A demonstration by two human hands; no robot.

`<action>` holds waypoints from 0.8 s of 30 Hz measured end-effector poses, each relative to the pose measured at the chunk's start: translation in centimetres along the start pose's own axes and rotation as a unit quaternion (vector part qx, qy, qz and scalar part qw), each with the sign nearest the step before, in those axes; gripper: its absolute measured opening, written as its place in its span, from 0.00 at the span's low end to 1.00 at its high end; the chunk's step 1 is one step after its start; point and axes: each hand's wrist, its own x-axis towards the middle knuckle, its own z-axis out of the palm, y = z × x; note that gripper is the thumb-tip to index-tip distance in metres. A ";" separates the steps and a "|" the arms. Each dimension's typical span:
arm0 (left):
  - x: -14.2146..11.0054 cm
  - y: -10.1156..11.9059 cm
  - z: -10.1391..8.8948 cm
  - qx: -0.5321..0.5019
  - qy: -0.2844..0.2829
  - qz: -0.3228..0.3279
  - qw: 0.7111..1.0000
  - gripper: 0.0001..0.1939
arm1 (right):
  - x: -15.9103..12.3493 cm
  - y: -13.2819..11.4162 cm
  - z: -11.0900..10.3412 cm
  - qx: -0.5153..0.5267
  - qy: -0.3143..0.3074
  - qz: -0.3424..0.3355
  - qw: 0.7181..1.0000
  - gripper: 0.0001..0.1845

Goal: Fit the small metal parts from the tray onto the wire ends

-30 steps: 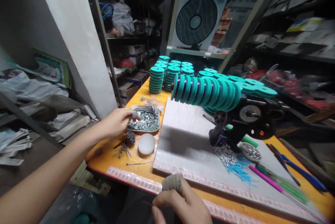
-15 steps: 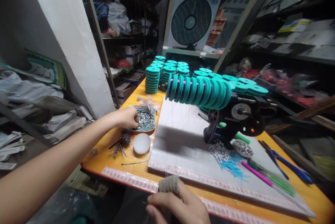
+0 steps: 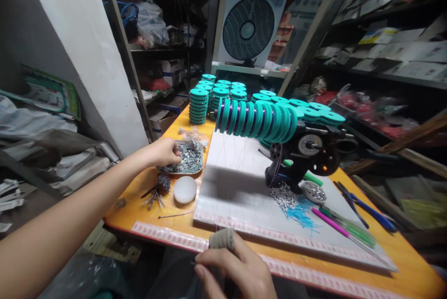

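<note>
My left hand (image 3: 164,152) reaches out over a shallow metal tray (image 3: 191,169) full of small silvery metal pieces, its fingers curled down into them in a pinch. What it grips is too small to see. My right hand (image 3: 234,268) stays at the table's near edge, fingers closed, with a tan cloth sleeve on the thumb (image 3: 222,239). It seems to pinch something thin that I cannot make out. A row of teal spools (image 3: 256,119) wound with purple thread sits on a black winding machine (image 3: 307,154).
Stacks of teal spools (image 3: 199,105) stand at the back of the orange table (image 3: 146,210). A white board (image 3: 240,187), white round lid (image 3: 185,189), heap of silver bits with blue strands (image 3: 293,203), pens (image 3: 335,227) and blue-handled pliers (image 3: 366,208) lie around. Shelves and a fan (image 3: 247,26) stand behind.
My left hand has gone from holding a piece above the tray to dipping its fingers into the tray. The view has shifted slightly right. My right hand has hardly moved.
</note>
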 end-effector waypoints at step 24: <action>-18.1 6.5 13.8 -0.727 0.238 -0.201 0.611 0.21 | 0.3 -2.2 2.1 0.088 0.146 0.081 0.982 0.10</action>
